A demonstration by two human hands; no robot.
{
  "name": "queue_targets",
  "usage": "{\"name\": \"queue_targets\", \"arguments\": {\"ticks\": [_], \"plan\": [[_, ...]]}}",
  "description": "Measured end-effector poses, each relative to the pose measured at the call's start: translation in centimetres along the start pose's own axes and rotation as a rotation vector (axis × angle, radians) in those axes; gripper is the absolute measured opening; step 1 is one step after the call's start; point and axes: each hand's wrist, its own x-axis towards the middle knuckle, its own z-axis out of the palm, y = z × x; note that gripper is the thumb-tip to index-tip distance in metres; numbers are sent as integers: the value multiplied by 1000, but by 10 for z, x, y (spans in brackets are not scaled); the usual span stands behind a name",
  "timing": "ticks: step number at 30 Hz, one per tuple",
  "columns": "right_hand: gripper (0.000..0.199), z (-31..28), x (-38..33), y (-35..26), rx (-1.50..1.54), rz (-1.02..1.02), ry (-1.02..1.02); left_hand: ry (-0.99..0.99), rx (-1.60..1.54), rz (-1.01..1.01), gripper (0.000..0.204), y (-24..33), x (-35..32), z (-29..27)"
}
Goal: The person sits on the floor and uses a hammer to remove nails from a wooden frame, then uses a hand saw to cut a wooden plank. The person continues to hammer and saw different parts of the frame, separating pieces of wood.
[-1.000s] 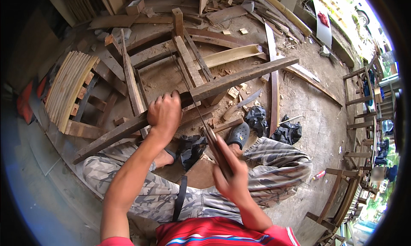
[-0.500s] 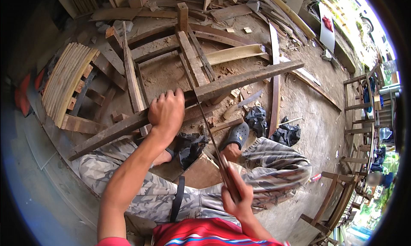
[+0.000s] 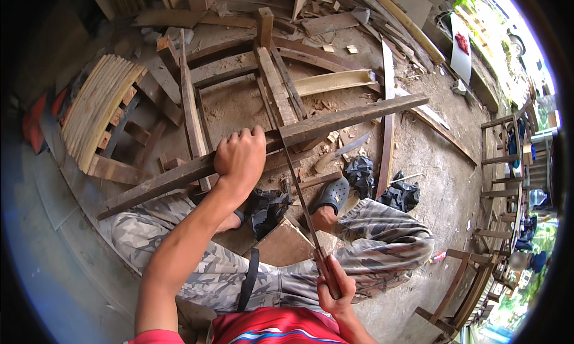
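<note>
A long dark wooden beam [image 3: 353, 113] lies aslant across the frame, over a wooden frame [image 3: 277, 90] on the ground. My left hand [image 3: 240, 164] is closed over the beam near its middle, fingers wrapped round the far edge. In my right hand [image 3: 336, 290] is the wooden handle of a handsaw [image 3: 301, 195]. Its thin blade points away from me, and its far end meets the beam just right of my left hand. How deep the blade sits in the wood I cannot tell.
A slatted wooden piece [image 3: 98, 113] stands at the left. Black plastic bags [image 3: 399, 194] and a curved-handled blade [image 3: 344, 151] lie near my shoe [image 3: 333, 195]. Planks [image 3: 387, 122] and offcuts litter the ground. Wooden chair frames [image 3: 463, 287] line the right.
My right hand has drawn the saw back toward my body. My left hand keeps its grip on the beam. The whole view has shifted slightly.
</note>
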Motion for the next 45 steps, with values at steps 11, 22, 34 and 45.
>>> {"name": "queue_targets", "arguments": {"ticks": [11,22,34,45], "plan": [[63,58,118,-6,82,-23,43,-30,-17,5,9,-2,-3,2],[57,30,126,-49,134,125,-71,45,48,30,10,-1,-6,5],[58,-2,5,-12,5,13,-18,6,10,-11,8,1,-1,-4],[61,56,110,-4,192,49,18,-91,37,-15,8,4,-2,-8]]}}
